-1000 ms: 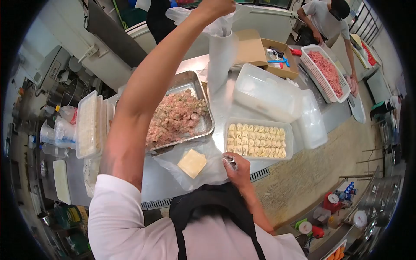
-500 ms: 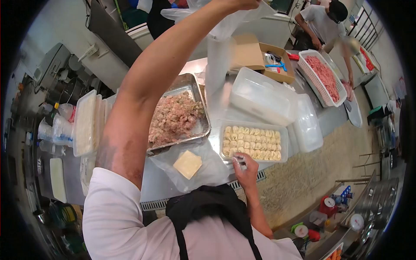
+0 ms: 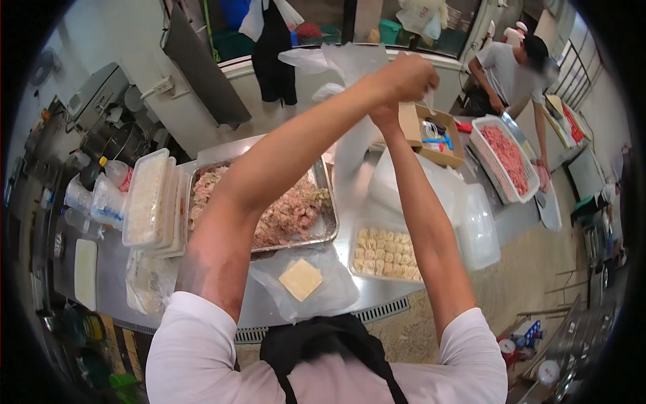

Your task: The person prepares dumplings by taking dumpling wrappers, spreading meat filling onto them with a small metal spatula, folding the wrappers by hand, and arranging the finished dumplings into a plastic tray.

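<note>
Up high over the far side of the table, my left hand (image 3: 412, 77) is closed on a thin clear plastic sheet (image 3: 353, 62), which spreads behind the forearm and hangs down in a long strip. My right hand (image 3: 385, 114) is raised just below it at the plastic; its fingers are mostly hidden. Below my arms lies a metal tray (image 3: 334, 225) of minced filling (image 3: 289, 215). A stack of square wrappers (image 3: 301, 280) rests on a plastic sheet in front. Rows of folded dumplings (image 3: 383, 252) fill a clear tub, partly covered by my right forearm.
Lidded containers (image 3: 147, 198) are stacked at the left. Clear empty tubs (image 3: 478, 229) stand at the right, near a cardboard box (image 3: 441, 145) of tools and a white basket (image 3: 505, 161) of ground meat. Another person (image 3: 508, 74) works at the far right.
My right hand has left the dumpling tub and risen to the plastic. My left hand has come lower and to the right in view. The camera view has tilted up.
</note>
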`<state>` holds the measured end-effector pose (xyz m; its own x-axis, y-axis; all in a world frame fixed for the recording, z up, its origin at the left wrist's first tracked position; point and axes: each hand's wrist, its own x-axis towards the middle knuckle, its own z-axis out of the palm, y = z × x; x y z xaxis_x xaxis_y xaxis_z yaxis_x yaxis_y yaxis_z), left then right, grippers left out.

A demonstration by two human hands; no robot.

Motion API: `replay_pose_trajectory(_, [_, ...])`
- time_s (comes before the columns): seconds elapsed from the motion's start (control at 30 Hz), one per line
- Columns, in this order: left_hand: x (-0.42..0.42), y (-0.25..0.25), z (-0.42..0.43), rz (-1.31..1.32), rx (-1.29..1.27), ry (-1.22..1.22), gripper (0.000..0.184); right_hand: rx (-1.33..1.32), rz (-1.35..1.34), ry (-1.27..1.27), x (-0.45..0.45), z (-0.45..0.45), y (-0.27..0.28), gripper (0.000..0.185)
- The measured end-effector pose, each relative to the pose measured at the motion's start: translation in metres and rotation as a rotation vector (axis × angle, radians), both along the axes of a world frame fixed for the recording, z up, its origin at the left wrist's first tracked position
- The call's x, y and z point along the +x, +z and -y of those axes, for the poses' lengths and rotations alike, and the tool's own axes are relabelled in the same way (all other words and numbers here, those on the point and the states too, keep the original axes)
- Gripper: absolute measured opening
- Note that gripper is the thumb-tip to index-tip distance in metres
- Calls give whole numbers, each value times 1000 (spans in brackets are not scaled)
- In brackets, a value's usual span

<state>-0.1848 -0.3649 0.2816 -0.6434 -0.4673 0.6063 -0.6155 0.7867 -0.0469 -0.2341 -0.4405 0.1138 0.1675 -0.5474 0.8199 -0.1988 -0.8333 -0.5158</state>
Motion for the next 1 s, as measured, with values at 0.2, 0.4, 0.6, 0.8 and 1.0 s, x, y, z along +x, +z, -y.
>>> replay_pose_trajectory(0.2, [119,47,-17,-498,-220,23,33,458,-165,-323,1,45,-4,53])
replay_pose_trajectory(0.4, [237,-39,61,-155,239,161,75,395,-5,-226,-7,29,16,32])
replay_pose_trajectory(0.6, [231,-55,60,-298,619,493,41,148,-341,-177,-6,29,18,28])
replay_pose_trajectory(0.8, [229,7,21,-291,211,403,37,145,-598,-54,2,25,37,30])
replay_pose_trajectory(1.0, [234,30,-10,-418,245,423,32,220,-564,-44,-7,35,32,29])
